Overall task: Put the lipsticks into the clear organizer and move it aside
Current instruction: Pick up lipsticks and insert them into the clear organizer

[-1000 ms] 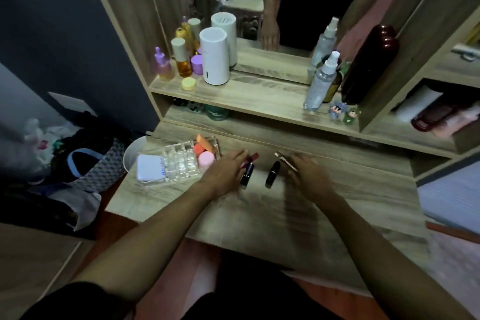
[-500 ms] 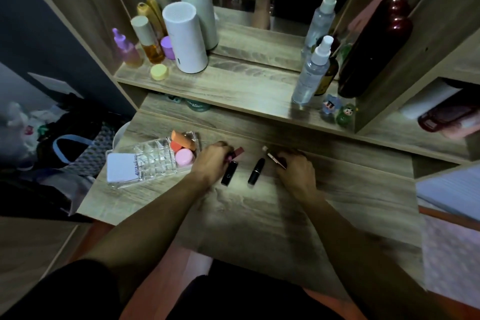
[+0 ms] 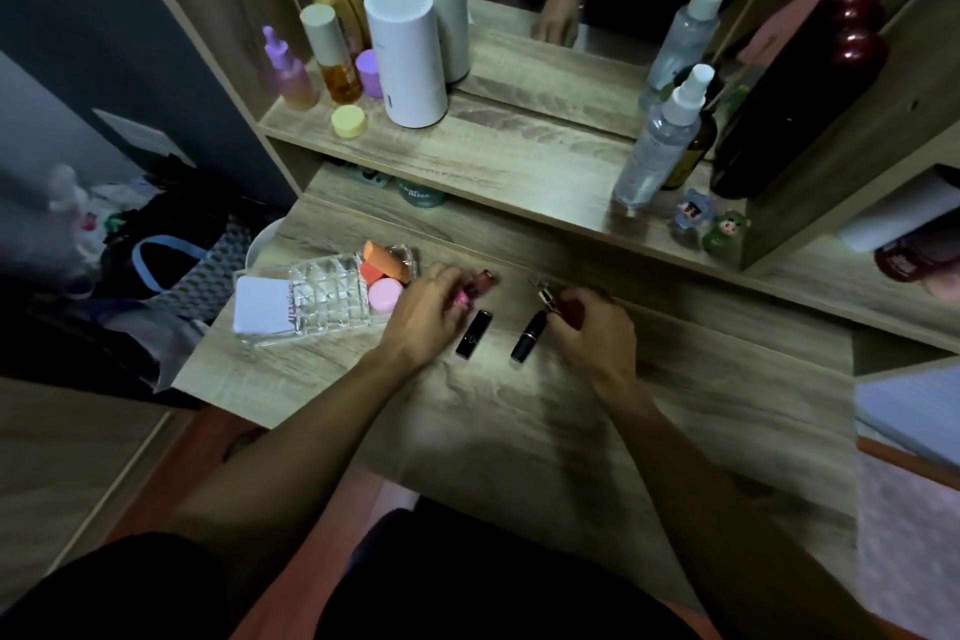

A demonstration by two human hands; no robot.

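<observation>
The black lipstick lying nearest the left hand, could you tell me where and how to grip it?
Pinch the black lipstick across its long sides at mid-length, coming from above. It lies flat on the desk, tilted, clear of the second lipstick. The left hand beside it is busy with a pink tube.

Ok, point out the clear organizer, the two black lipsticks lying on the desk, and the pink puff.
clear organizer (image 3: 332, 299), head view, on its gridded middle compartments.
left black lipstick (image 3: 474, 333), head view, mid-barrel.
right black lipstick (image 3: 527, 336), head view, mid-barrel.
pink puff (image 3: 385, 295), head view, on its top face.
</observation>
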